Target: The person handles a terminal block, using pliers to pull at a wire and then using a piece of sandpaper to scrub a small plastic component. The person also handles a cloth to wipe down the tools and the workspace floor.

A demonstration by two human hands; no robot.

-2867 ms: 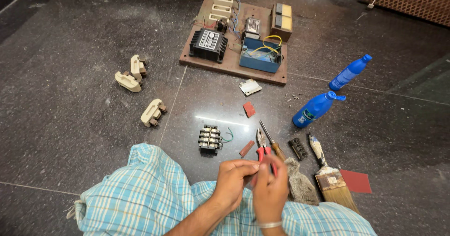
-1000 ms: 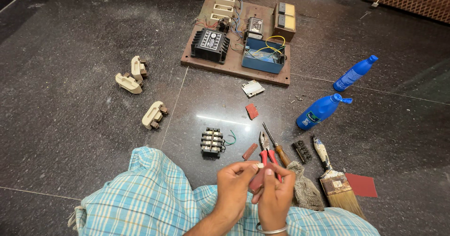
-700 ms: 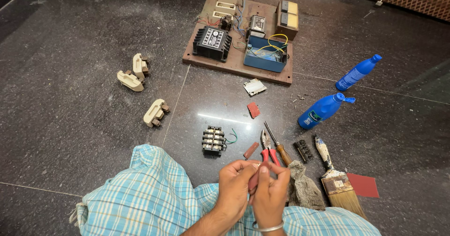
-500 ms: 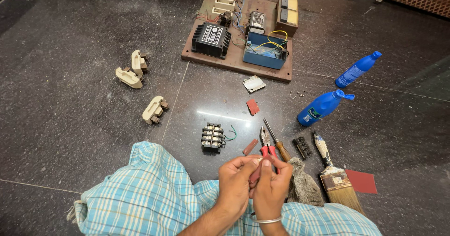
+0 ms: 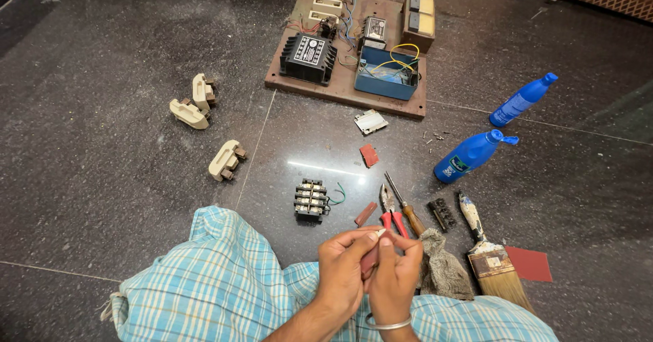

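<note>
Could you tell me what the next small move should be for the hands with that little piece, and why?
Probably keep the small pale piece pinched and work it over the lap: both the left hand and right hand meet on it in a fingertip grip. What the piece is cannot be told. The red-handled pliers and screwdriver lie just ahead on the floor if needed.

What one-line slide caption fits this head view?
Both hands, left hand and right hand, pinch a small pale part above pliers on the floor.

Two blue bottles (image 5: 496,128), a paintbrush (image 5: 491,260) and a wooden board (image 5: 350,77) lie on the dark floor (image 5: 102,56).
</note>
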